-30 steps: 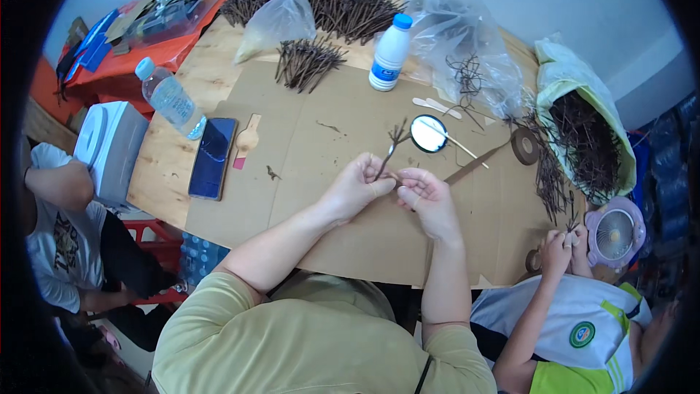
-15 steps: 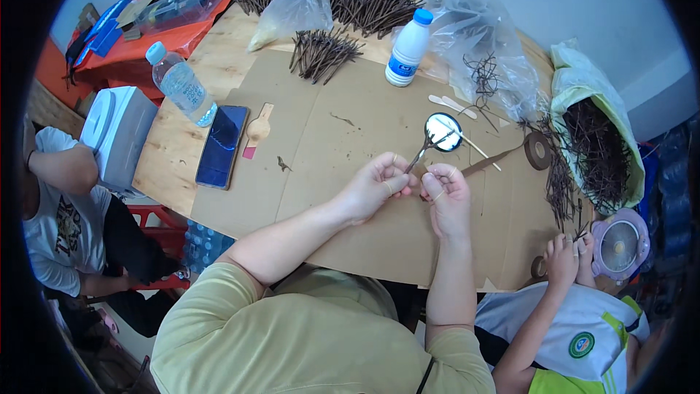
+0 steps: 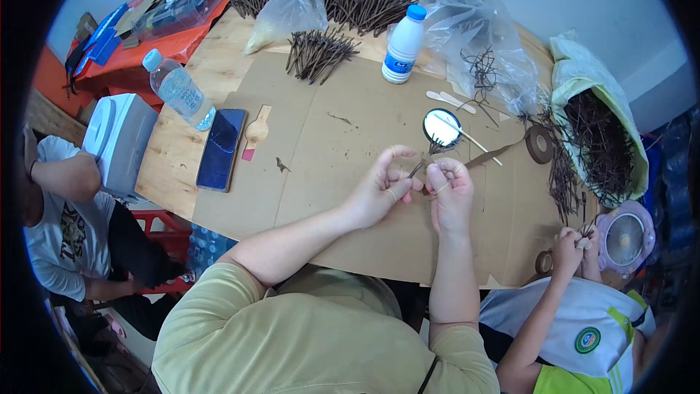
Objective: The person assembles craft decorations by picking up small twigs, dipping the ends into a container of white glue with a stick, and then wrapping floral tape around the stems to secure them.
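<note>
Holding: left hand and right hand are brought together over the flat brown cardboard sheet, both pinched closed on one small bunch of thin dark brown twigs.
Left hand grip: thumb and fingertips closed on the lower stem of the twig bunch; the other fingers are curled.
Right hand grip: fingers folded shut around the same stem, touching the left hand.
Twig bunch place: just above the two hands, its splayed tips reaching the small round mirror that lies on the cardboard.
Beside the mirror: a thin pale stick crosses its edge, and a strip of brown tape runs to a brown tape roll at the right.
Far side: a white plastic bottle with a blue cap stands upright near a loose pile of dark twigs; a crumpled clear plastic bag lies to its right.
Left side: a dark smartphone lies flat next to a clear water bottle lying tilted.
Right edge: a pale green sack full of dark twigs lies open.
Other person: a small pair of hands at lower right works on twigs, well apart from the main hands.
</note>
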`<state>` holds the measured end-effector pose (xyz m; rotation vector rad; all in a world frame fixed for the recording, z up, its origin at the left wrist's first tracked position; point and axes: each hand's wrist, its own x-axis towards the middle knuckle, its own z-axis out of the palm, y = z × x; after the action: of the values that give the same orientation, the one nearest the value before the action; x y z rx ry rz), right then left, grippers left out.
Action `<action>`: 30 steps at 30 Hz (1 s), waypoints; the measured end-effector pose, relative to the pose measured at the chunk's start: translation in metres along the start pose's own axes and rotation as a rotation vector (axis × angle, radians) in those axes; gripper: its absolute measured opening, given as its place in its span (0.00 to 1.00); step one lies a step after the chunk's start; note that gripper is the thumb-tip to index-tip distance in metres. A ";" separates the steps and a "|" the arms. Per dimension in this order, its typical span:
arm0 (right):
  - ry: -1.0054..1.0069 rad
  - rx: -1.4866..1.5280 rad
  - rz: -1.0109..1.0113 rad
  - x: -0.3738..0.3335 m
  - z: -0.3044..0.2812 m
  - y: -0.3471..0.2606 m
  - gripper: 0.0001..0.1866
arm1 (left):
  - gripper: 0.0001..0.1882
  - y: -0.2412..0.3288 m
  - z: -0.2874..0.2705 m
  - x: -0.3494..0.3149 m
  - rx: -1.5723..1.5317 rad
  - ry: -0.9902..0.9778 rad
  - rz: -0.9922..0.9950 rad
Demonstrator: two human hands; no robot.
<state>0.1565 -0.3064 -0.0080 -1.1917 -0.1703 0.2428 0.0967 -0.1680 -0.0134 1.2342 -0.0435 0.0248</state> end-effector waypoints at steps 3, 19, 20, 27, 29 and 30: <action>0.006 0.001 -0.007 0.000 0.000 0.000 0.06 | 0.21 -0.003 0.001 0.000 0.068 -0.020 0.034; 0.043 -0.009 -0.038 0.000 0.000 0.003 0.07 | 0.25 0.003 0.007 -0.002 0.097 -0.042 -0.022; 0.040 -0.012 -0.043 0.000 0.000 0.003 0.07 | 0.25 0.003 0.007 -0.002 0.095 -0.044 -0.020; 0.036 -0.018 -0.060 -0.001 0.002 0.002 0.07 | 0.25 0.002 0.006 -0.001 -0.154 -0.064 -0.113; 0.034 -0.034 -0.061 -0.001 0.002 0.001 0.09 | 0.25 0.003 0.005 -0.001 -0.319 -0.077 -0.176; 0.021 -0.018 -0.049 -0.001 0.002 0.000 0.09 | 0.25 0.004 0.004 -0.001 -0.385 -0.089 -0.196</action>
<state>0.1547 -0.3048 -0.0076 -1.2057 -0.1831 0.1862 0.0951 -0.1699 -0.0082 0.8491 -0.0036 -0.2007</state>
